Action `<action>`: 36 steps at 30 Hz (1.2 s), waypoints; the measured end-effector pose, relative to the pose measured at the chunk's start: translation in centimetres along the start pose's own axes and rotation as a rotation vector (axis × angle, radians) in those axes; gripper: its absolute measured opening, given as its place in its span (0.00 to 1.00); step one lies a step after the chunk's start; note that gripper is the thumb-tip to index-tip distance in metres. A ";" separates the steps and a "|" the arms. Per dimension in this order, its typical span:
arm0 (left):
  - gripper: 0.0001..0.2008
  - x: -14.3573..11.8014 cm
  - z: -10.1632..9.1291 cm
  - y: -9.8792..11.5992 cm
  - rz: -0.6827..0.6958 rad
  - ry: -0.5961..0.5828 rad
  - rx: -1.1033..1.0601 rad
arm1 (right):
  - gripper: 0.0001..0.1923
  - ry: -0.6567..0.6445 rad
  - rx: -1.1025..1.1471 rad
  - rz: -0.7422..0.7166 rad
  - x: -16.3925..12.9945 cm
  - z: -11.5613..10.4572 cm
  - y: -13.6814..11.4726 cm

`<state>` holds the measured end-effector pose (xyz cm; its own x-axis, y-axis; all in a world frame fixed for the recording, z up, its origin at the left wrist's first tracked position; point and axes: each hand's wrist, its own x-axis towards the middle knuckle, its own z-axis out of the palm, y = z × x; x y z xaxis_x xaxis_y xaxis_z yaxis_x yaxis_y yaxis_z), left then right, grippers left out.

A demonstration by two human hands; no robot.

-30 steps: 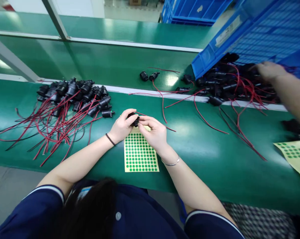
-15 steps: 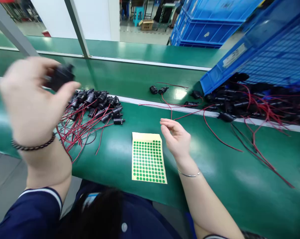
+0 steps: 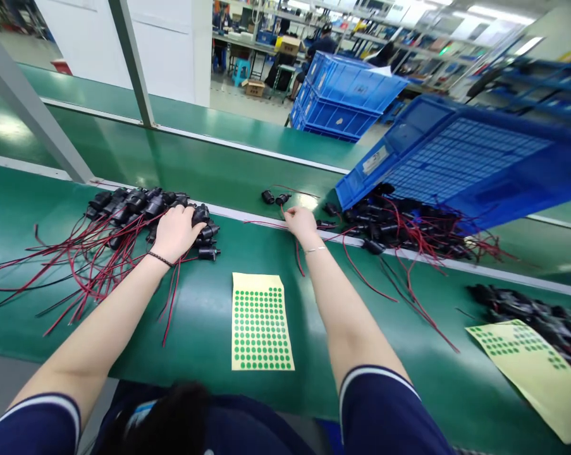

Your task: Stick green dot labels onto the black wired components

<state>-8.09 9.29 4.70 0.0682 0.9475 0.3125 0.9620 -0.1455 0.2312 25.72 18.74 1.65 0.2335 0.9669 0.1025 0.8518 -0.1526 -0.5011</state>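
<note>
Now left hand (image 3: 175, 231) atop connector pile (image 3: 138, 208), apparently touching.

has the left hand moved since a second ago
Yes. The left hand went from above the sticker sheet leftward and away, onto the pile of black connectors.

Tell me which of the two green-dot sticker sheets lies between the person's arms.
The sticker sheet at the near edge of the green belt, between both forearms. The other sheet lies far right, beside a separate heap of black parts.
</note>
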 end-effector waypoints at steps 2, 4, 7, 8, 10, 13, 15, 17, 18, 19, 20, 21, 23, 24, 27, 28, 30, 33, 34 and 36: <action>0.21 -0.6 0.1 -0.5 0.014 -0.001 -0.020 | 0.12 0.001 -0.005 0.065 1.7 1.0 -0.6; 0.24 -1.1 0.0 -0.8 0.013 0.009 -0.077 | 0.12 0.014 0.019 0.109 2.8 1.9 -1.1; 0.25 -1.9 -0.9 -0.4 0.009 0.134 -0.200 | 0.08 0.033 0.109 0.142 3.8 2.3 -1.3; 0.24 -2.2 -1.2 0.2 0.015 0.188 -0.270 | 0.07 0.034 0.154 0.146 4.0 2.2 -1.3; 0.21 -2.9 -1.5 2.0 0.043 0.212 -0.496 | 0.07 0.027 0.267 0.124 4.0 1.7 -1.1; 0.17 -3.7 -0.3 5.9 0.058 -0.085 -1.041 | 0.11 -0.007 0.476 0.014 2.6 0.7 -1.0; 0.19 -3.4 1.3 8.7 -0.049 -0.366 -1.405 | 0.15 -0.033 0.600 -0.072 0.6 0.2 -1.0; 0.20 -2.6 2.9 11.2 -0.270 -0.521 -1.643 | 0.20 -0.069 0.720 -0.167 -2.1 -0.3 -1.1; 0.20 -2.0 3.6 12.3 -0.376 -0.551 -1.719 | 0.21 -0.103 0.778 -0.233 -3.5 -0.5 -1.1; 0.20 -1.5 4.1 13.3 -0.450 -0.552 -1.783 | 0.22 -0.154 0.825 -0.324 -5.0 -0.7 -1.2; 0.19 -1.0 4.5 14.1 -0.481 -0.528 -1.842 | 0.21 -0.205 0.829 -0.424 -6.4 -0.9 -1.2; 0.18 -0.6 4.8 14.8 -0.480 -0.470 -1.893 | 0.20 -0.229 0.783 -0.518 -7.7 -1.2 -1.2; 0.12 -0.3 5.2 15.3 -0.420 -0.299 -1.941 | 0.14 -0.147 0.571 -0.619 -10.1 -1.9 -1.1; 0.10 -0.4 5.4 15.2 -0.380 -0.201 -1.926 | 0.11 -0.070 0.453 -0.626 -11.2 -2.2 -0.9; 0.16 -1.5 5.8 13.9 -0.199 -0.013 -1.773 | 0.06 -0.028 0.243 -0.633 -14.3 -3.2 0.3; 0.19 -2.1 6.0 13.2 -0.125 0.001 -1.708 | 0.05 -0.092 0.210 -0.656 -15.3 -3.4 0.9; 0.21 -3.4 6.3 12.1 -0.001 -0.045 -1.584 | 0.04 -0.219 0.150 -0.691 -17.1 -3.7 2.0; 0.21 -5.2 7.1 11.1 0.089 -0.195 -1.395 | 0.04 -0.289 0.083 -0.677 -18.8 -3.6 3.0; 0.20 -5.6 7.3 10.8 0.109 -0.240 -1.322 | 0.06 -0.298 0.073 -0.667 -19.1 -3.5 3.1; 0.20 -6.1 7.8 10.4 0.152 -0.310 -1.174 | 0.08 -0.308 0.062 -0.654 -19.4 -3.2 3.1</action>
<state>3.58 4.21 -1.96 0.3739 0.9027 0.2130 0.1270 -0.2773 0.9523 25.31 -1.15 0.91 -0.4648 0.8716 0.1561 0.7416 0.4795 -0.4691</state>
